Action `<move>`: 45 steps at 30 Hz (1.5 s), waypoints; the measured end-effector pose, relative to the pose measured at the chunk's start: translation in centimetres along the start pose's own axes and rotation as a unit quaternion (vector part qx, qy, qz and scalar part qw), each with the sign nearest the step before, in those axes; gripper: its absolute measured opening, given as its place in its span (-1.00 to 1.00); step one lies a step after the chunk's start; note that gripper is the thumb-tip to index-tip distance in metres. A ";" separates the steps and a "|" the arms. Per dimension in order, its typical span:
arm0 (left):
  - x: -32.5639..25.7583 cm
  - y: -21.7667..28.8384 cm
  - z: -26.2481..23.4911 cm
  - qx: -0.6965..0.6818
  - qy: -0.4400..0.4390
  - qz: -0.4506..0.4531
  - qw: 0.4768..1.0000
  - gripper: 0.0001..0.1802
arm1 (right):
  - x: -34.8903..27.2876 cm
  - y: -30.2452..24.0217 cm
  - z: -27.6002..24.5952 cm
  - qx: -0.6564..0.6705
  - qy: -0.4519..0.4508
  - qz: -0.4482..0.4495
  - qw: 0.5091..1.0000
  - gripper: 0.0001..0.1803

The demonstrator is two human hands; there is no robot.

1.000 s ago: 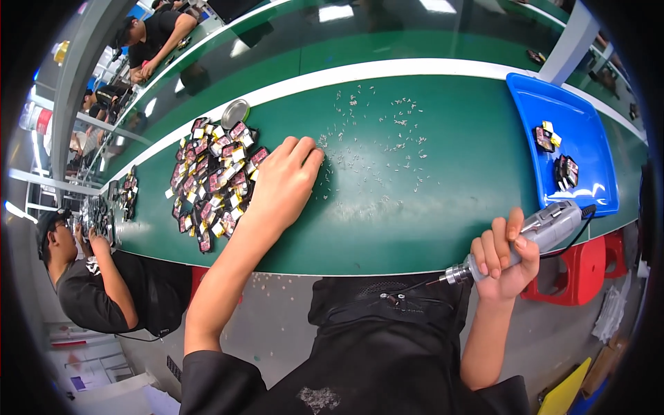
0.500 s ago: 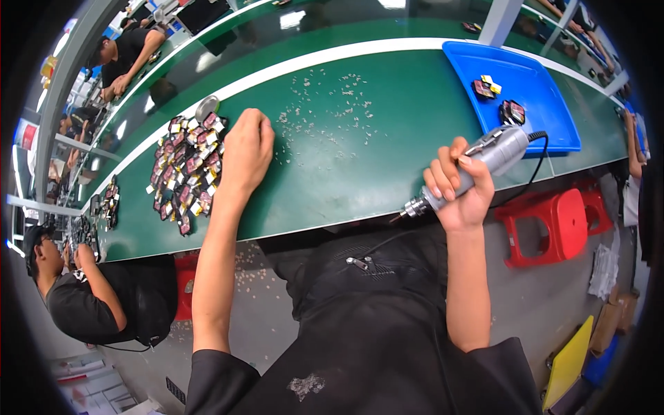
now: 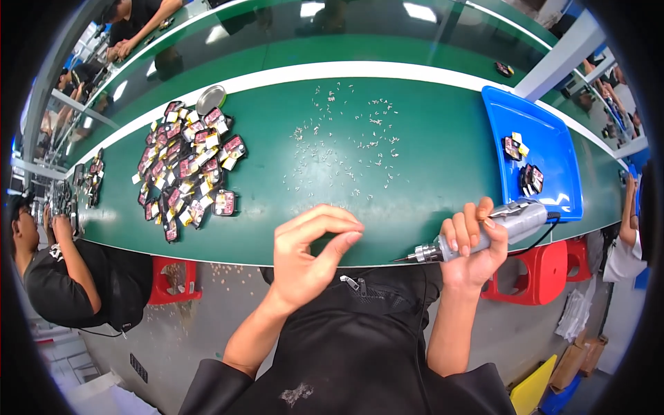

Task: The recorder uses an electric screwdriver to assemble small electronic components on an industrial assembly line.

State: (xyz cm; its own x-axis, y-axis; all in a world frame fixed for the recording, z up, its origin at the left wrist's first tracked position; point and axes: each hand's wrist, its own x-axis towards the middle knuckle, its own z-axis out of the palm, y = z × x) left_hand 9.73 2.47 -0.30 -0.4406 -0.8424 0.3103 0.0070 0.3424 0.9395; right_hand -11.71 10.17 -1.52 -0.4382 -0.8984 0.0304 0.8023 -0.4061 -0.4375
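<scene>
My right hand (image 3: 474, 245) is wrapped round a silver electric screwdriver (image 3: 522, 223), whose thin bit points left at the table's near edge. My left hand (image 3: 312, 252) hovers by that edge, thumb and fingertips curled toward each other in a pinch. Whatever they hold, if anything, is too small to make out. Beyond it, many tiny pale pieces (image 3: 373, 142) lie scattered on the green table (image 3: 266, 197). A heap of small black units with pinkish faces and white and yellow tabs (image 3: 181, 166) fills the left part, with a round metal dish (image 3: 211, 100) against its far side.
A blue tray (image 3: 546, 128) on the right holds a few of the same units. The screwdriver's black cord (image 3: 536, 245) trails from its rear. Red stools (image 3: 536, 277) stand beyond the table edge at right. A person in black (image 3: 79, 283) sits at the left.
My left hand has moved from beside the heap back toward me and right, its fingers now in a pinch. My right hand still holds the screwdriver. The view has shifted.
</scene>
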 end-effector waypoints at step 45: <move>0.2 -0.8 1.0 -0.115 -0.093 -0.115 0.982 -0.86 | 1.9 2.4 4.9 -0.021 -0.089 -0.045 0.995 -0.91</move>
State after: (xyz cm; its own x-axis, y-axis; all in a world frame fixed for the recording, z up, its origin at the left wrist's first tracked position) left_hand 8.77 2.42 -1.08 -0.6112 -0.7880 0.0737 0.0809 0.0305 0.9963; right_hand -8.65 6.70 1.89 -0.4253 -0.8758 0.2283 0.7439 -0.4819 -0.4630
